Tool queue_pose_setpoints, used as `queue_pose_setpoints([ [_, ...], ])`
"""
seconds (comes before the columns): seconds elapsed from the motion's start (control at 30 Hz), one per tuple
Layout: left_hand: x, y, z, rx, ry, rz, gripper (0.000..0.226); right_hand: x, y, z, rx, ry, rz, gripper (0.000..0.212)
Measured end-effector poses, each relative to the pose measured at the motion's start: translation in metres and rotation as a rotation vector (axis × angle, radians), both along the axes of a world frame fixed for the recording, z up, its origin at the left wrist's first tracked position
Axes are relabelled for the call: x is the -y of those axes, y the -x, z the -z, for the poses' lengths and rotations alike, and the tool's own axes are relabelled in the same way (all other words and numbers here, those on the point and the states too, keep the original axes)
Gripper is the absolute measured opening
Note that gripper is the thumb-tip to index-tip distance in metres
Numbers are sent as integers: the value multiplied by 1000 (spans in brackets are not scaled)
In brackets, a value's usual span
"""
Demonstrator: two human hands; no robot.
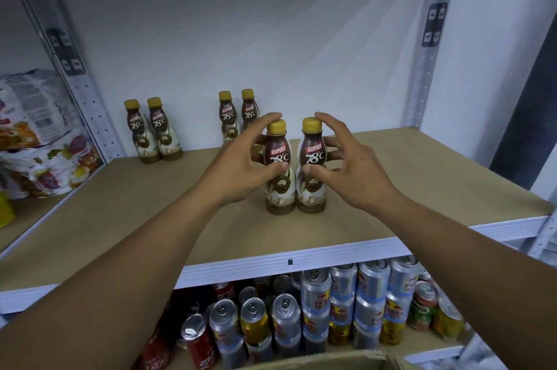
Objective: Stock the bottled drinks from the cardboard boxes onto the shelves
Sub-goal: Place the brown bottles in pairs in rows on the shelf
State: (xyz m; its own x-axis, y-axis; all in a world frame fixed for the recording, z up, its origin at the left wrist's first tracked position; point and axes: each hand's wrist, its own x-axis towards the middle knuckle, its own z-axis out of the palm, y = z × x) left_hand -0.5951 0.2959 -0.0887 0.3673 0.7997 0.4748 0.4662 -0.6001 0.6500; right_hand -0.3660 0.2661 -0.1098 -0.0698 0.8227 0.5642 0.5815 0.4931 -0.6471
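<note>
Two Kopiko 78°C coffee bottles stand upright and touching on the brown shelf (391, 164), toward its front. The left hand (241, 164) curls around the left bottle (278, 170), thumb on the label and fingers behind it. The right hand (346, 167) wraps the right bottle (312, 167) likewise. Two more pairs of the same bottles stand at the back: the left pair (152, 131) and the middle pair (236, 113). Drink cans (331, 303) crowd the shelf below, and a cardboard box (316, 362) edge shows at the bottom.

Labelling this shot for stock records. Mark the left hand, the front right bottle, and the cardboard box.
left hand (241, 164): head view, back of the hand.
front right bottle (312, 155): head view, brown label.
cardboard box (316, 363): head view, top flap at the bottom edge.
</note>
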Motion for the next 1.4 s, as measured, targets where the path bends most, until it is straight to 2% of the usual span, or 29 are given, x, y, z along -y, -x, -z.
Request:
queue_pose_setpoints([
  [0.37, -55, -39, 14, 58, -9, -10, 83, -59, -36, 5, 31, 8, 30, 89],
  [0.93, -195, -118, 27, 69, -158, -48, 83, -195, -95, 13, 51, -24, 90, 89],
  [1.4, -230, -141, 38, 144, -142, -116, 90, -237, -106, 16, 52, -54, 99, 91],
])
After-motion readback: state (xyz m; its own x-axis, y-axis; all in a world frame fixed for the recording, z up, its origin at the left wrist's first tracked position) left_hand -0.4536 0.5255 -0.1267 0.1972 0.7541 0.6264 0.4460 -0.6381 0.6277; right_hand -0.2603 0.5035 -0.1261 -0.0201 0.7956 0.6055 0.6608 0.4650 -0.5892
